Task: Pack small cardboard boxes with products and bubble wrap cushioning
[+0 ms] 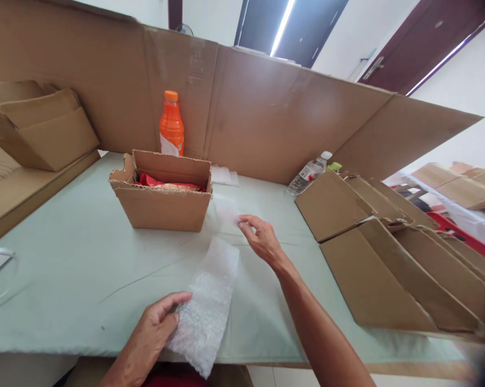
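The left grip (153, 327) holds bubble wrap (210, 302) by its left edge.

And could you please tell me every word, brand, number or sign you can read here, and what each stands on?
None can be read with certainty.
Orange bottle: markings too small to read.
Clear bottle: label too blurred to read.
Red packet in the small cardboard box: any print too small and partly hidden.
Bubble wrap: no lettering visible.

The right hand (263, 239) extends farther forward, thumb near forefinger, than the left hand (156, 325).
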`<state>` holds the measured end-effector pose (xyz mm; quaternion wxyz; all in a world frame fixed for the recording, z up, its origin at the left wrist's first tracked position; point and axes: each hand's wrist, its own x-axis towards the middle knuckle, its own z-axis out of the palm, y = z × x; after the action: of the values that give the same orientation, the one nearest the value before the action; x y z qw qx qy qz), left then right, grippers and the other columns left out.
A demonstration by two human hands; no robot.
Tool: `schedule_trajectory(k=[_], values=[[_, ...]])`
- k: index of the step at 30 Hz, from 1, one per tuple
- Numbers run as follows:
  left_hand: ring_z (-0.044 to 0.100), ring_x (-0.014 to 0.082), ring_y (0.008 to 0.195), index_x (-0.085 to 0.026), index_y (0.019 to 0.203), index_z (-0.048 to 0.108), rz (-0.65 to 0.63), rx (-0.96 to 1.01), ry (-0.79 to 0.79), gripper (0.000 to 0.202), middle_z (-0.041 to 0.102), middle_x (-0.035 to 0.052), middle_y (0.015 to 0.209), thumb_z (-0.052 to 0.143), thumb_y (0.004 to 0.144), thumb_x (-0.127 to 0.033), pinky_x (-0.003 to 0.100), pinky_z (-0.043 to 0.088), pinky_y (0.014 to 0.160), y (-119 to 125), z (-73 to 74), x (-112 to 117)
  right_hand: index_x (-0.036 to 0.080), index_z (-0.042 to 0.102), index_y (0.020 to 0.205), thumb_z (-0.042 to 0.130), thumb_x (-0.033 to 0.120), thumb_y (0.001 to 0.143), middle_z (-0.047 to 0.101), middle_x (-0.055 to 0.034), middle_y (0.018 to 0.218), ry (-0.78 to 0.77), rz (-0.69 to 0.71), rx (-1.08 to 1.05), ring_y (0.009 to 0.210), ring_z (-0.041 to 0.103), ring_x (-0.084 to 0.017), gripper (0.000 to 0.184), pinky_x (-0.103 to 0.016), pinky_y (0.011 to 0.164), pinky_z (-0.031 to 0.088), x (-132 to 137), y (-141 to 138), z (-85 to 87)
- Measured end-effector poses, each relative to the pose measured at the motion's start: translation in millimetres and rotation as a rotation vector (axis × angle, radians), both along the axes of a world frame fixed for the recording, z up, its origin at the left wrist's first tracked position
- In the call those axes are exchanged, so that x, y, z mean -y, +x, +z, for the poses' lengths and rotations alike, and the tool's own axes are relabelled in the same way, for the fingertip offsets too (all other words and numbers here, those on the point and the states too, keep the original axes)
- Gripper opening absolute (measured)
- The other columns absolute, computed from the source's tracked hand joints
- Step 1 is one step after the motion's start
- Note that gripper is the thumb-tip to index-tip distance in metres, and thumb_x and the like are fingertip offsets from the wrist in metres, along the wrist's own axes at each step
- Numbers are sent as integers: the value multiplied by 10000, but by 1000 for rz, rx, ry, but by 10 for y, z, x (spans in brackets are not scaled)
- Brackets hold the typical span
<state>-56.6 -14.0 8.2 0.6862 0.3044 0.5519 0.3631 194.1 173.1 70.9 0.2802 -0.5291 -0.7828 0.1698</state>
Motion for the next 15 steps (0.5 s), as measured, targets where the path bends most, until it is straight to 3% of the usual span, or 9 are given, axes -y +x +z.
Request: schedule_trajectory(k=[2,4,8,12,15], values=[[564,162,646,-171,1238,678,-30,-46,-18,589,711,18,822,667,688,-382,266,430,623,24,-84,12,242,706,1013,505,246,941,753,-50,1096,-4,161,34,1009,676,-224,214,-336,847,507,336,34,120],[582,172,687,-153,1219,694,-19,-59,-11,618,729,39,889,681,652,-399,268,437,639,50,-193,25,224,695,986,500,186,942,750,-53,1091,-21,298,119,1014,671,-223,203,-364,907,468,653,3,137],[577,166,699,-139,1254,681,0,-60,11,665,733,51,958,659,654,-425,266,444,655,86,-315,39,189,667,929,517,115,936,734,-59,1050,-63,349,332,967,650,-214,167,-356,853,426,1014,-156,-47],[526,152,627,-103,1267,665,5,-90,-12,711,686,14,764,645,627,-413,261,423,616,118,-212,33,180,634,843,572,133,924,718,-45,983,-26,331,425,912,623,-209,112,-345,803,394,1105,-278,-213],[515,154,633,-97,1235,681,-3,-103,-22,688,666,8,737,655,609,-382,262,410,619,132,-57,19,182,615,838,546,122,928,704,-46,950,88,241,425,851,598,-204,127,-352,770,374,1195,-338,-275]])
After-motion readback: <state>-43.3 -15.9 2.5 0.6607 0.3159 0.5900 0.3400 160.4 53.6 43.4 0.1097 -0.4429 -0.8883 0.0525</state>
